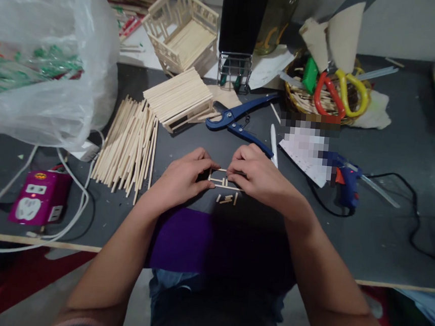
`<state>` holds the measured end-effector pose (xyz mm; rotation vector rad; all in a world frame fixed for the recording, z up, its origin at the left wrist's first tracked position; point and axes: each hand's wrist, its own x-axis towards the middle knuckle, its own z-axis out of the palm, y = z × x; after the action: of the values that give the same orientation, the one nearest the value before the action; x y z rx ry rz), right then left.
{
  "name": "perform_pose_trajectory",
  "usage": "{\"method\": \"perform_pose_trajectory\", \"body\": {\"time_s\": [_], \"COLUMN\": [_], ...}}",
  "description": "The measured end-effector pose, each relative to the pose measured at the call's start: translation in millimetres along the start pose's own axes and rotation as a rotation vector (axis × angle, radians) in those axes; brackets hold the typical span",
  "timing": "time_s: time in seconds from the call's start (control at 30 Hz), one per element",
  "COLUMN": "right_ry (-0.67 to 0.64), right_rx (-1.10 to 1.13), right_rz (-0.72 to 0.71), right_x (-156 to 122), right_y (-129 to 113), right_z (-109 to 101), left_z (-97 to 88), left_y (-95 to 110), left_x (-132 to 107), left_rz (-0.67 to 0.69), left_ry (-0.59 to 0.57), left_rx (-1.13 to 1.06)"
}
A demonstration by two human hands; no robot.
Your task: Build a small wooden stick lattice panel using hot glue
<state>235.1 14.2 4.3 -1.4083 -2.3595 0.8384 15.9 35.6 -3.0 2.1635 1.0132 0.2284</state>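
My left hand (183, 178) and my right hand (256, 174) meet at the middle of the dark table (380, 218). Both pinch a small frame of thin wooden sticks (221, 179) that lies on the table between them, the left at its left end, the right at its right end. A few short cut stick pieces (227, 199) lie just in front of the frame. A purple cloth (188, 239) covers the table edge under my forearms.
A pile of long wooden sticks (127, 145) lies to the left, with a stick-built panel (181, 99) and a small stick chair (183, 30) behind. Blue cutters (240, 122), a blue glue gun (347, 179), a basket with scissors (334, 92), a plastic bag (40, 51) and a pink power strip (39, 198) surround them.
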Motion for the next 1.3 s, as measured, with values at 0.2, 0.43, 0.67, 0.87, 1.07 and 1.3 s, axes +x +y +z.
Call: {"method": "perform_pose_trajectory", "body": {"time_s": [0.2,0.43,0.67,0.87,1.07,1.3], "right_ry": [0.021,0.001,-0.009,0.002,-0.009,-0.006], "right_rx": [-0.003,-0.019,-0.047,-0.062,-0.071,-0.096], "right_rz": [0.008,0.019,0.005,0.004,0.017,0.013], "right_x": [-11.4,-24.7,-23.8,-22.4,-21.1,-19.8], "right_y": [1.9,-3.6,-2.1,-1.1,-2.5,-1.5], "right_z": [-0.8,1.1,6.6,8.0,6.7,8.6], "left_z": [0.9,0.5,0.4,-0.1,-0.2,-0.5], "left_y": [0.2,-0.7,-0.2,-0.3,-0.1,1.0], "left_x": [-0.6,-0.7,-0.6,-0.9,-1.0,-1.1], "left_rz": [-0.005,-0.001,0.006,0.006,0.012,0.010], "left_ry": [0.008,0.002,0.005,-0.004,-0.001,0.007], "left_rx": [-0.008,-0.021,-0.026,-0.019,-0.020,-0.010]}}
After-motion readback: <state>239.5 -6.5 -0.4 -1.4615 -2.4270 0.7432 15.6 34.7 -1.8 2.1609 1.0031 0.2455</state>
